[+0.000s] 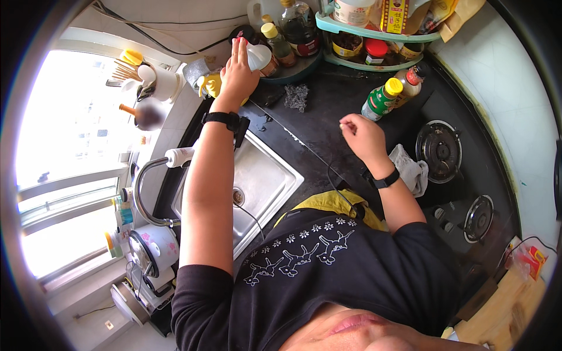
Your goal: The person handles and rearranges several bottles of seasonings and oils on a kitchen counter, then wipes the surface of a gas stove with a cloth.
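My left hand [239, 72] reaches to the back left, its fingers straight and close together among the bottles; I cannot tell if the fingertips touch anything. Beside it are a white-topped container [259, 57] and a yellow pump bottle [210, 84], partly hidden by the hand. A glass bottle with a yellow cap [277, 44] stands further right. Over the black countertop, my right hand [362, 136] is loosely curled with nothing visible in it. Close beyond it stand a green bottle with a yellow cap [382, 100] and a dark-capped bottle [410, 83].
A steel sink [263, 166] with a curved faucet [142, 188] lies at left. A steel wool scourer [296, 97] rests on the counter. At right are a grey cloth [408, 169] and a two-burner gas stove [439, 151]. A tiered rack [373, 33] holds jars. A rice cooker [153, 250] stands lower left.
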`<act>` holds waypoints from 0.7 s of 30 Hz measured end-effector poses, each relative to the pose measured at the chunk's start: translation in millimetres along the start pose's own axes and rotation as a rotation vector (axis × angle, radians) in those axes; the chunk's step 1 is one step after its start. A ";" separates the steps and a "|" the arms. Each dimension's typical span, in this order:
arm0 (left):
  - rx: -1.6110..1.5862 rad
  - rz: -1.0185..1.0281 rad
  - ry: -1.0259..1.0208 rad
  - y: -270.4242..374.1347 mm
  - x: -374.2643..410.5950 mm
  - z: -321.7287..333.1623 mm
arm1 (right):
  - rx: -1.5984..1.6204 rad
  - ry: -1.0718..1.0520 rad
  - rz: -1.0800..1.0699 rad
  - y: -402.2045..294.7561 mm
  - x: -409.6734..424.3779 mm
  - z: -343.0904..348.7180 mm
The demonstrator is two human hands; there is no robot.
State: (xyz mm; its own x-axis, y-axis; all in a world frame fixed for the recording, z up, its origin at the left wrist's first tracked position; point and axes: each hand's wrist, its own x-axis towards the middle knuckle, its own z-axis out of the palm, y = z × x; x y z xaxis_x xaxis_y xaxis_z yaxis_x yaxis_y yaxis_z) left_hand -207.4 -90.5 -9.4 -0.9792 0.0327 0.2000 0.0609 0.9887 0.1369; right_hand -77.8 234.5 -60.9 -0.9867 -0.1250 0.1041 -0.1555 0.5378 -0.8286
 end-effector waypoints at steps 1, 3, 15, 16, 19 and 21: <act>-0.018 0.023 0.016 0.9 -4.0 1.6 | -0.063 0.050 0.028 4.8 -3.8 -7.2; -0.029 0.045 0.004 5.2 -18.8 5.4 | -0.135 0.188 0.065 22.9 -6.4 -18.2; -0.547 0.178 -0.440 107.4 -171.3 13.8 | -0.404 0.372 0.178 45.1 24.1 -36.3; -0.552 0.178 -0.475 107.4 -177.2 6.7 | -0.417 0.380 0.173 46.9 24.9 -34.1; -0.554 0.161 -0.490 103.1 -188.8 -0.3 | -0.474 0.411 0.099 51.0 27.8 -25.9; -0.558 0.152 -0.442 99.1 -192.2 1.0 | -0.476 0.390 0.016 48.3 28.9 -20.3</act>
State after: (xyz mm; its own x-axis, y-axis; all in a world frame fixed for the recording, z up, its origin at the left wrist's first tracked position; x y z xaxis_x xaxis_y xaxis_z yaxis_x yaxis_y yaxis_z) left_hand -13.4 1.4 -35.3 -0.9315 0.3362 -0.1388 0.1760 0.7505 0.6370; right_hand -114.8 273.7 -86.8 -0.9198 0.1524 0.3615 -0.0555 0.8616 -0.5046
